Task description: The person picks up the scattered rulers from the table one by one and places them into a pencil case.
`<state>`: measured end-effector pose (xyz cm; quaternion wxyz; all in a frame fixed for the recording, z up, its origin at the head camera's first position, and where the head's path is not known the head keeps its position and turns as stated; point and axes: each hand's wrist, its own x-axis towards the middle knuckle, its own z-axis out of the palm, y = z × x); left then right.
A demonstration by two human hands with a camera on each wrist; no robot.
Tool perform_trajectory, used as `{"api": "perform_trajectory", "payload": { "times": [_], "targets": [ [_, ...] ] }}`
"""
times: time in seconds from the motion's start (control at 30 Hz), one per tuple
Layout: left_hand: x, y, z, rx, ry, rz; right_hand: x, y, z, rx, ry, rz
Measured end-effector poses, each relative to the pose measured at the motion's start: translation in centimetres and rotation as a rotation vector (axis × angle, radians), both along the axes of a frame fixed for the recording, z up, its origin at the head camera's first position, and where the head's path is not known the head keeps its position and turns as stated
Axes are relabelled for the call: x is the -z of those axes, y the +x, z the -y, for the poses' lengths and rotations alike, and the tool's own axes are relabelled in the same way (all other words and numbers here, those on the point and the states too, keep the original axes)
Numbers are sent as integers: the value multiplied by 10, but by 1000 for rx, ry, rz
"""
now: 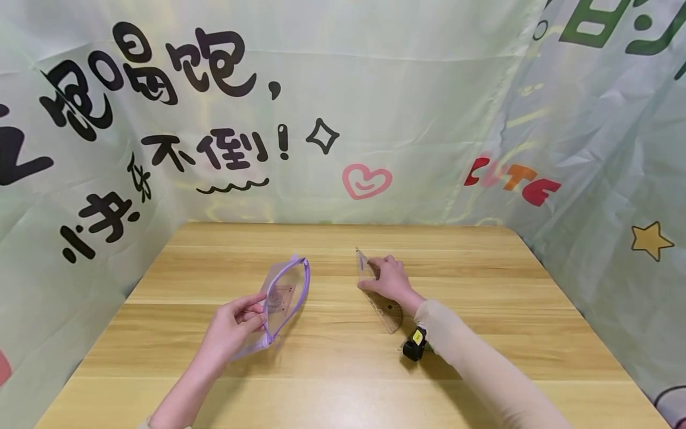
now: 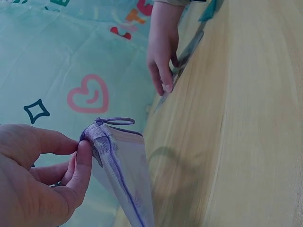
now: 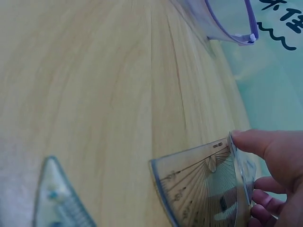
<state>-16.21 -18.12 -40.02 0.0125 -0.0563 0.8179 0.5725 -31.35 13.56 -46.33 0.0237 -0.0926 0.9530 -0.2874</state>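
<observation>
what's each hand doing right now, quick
Left hand: closed, pinching the pouch by its edge.
Right hand: closed, holding a clear drafting tool.

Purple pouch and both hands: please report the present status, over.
Left hand holds purple pouch, mouth open. Right hand pinches clear protractor, outside pouch. Black tape measure beside right sleeve, not between hands.

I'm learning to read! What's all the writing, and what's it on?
"饱喝饱," on the cloth
"不倒!" on the cloth
"快乐" on the cloth
"CUTE" on the cloth
"的", cut off, on the cloth
Too small, blurred or cut off: marks on clear rulers, black object; other edge characters.
</observation>
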Motion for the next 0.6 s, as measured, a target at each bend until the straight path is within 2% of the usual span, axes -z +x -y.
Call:
{"api": "perform_trajectory", "payload": {
  "times": [0.37, 0.6],
  "targets": [
    [-1, 0, 0, 1, -8, 3, -4, 0, 3, 24, -92, 32],
    [-1, 0, 0, 6, -8, 5, -5, -1, 6, 41, -99, 31]
  ]
}}
